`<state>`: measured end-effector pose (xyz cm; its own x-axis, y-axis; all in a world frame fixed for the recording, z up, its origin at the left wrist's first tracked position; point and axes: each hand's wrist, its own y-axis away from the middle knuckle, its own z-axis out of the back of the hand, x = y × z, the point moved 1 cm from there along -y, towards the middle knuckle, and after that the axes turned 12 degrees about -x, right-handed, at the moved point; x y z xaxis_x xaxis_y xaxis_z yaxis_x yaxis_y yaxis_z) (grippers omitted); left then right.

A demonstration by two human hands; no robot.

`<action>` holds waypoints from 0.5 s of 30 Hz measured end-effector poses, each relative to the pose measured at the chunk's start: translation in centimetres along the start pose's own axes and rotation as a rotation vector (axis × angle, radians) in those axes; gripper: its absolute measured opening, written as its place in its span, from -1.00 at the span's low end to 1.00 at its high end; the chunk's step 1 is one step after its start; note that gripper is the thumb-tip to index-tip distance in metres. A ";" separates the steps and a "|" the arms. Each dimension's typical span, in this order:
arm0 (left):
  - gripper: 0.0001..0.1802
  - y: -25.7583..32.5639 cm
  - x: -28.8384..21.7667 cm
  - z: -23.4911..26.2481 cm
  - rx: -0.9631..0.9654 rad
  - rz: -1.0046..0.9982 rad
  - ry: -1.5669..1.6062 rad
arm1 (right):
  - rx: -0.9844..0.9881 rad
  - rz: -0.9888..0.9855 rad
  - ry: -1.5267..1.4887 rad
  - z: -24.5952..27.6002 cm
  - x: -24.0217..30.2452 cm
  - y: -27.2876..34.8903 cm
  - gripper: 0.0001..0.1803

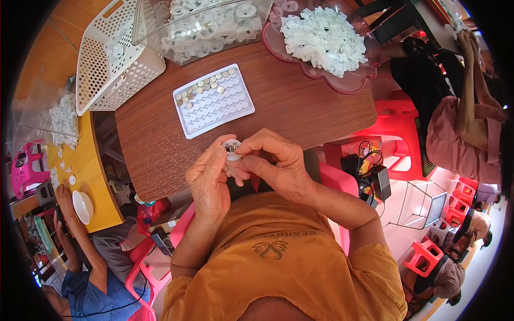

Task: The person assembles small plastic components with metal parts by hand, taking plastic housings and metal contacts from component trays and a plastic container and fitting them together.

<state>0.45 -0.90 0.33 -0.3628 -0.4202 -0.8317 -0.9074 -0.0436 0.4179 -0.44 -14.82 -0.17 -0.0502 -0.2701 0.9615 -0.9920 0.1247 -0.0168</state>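
Observation:
Just in front of the table's near edge, a small round white plastic part [233,156] with dark and metallic pieces in its middle is held up. My left hand [208,179] pinches it from the left between thumb and fingers. My right hand [281,166] meets it from the right, index fingertip on its edge and thumb bent close below. Whether a smaller piece sits in the right fingertips is hidden. Beyond the hands lies a white plastic tray [247,111] with rows of round pockets. Several silver button cells [206,85] fill its far rows.
On the brown wooden table [155,139] stand a white perforated basket [126,77], a clear bin [198,45] of white plastic parts, and a pink scalloped bowl [353,83] heaped with white pieces [321,40]. A yellow table [99,182] holds a white bowl [82,207]. People sit at both sides.

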 end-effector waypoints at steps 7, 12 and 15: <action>-0.62 -0.3 0.2 0.3 0.001 0.027 0.012 | 0.029 -0.005 0.174 0.1 0.1 -0.1 -0.80; -0.62 -0.4 0.2 0.1 0.002 -0.002 0.006 | -0.012 0.320 0.399 0.1 -0.5 -0.7 -0.80; -0.61 -0.6 -0.1 -0.2 0.012 0.004 0.033 | -0.013 0.452 0.456 0.1 0.2 -1.4 -0.82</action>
<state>1.04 -1.01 0.21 -0.3597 -0.4497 -0.8175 -0.9084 -0.0311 0.4168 0.92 -15.17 0.02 -0.4059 0.2447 0.8805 -0.8829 0.1440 -0.4470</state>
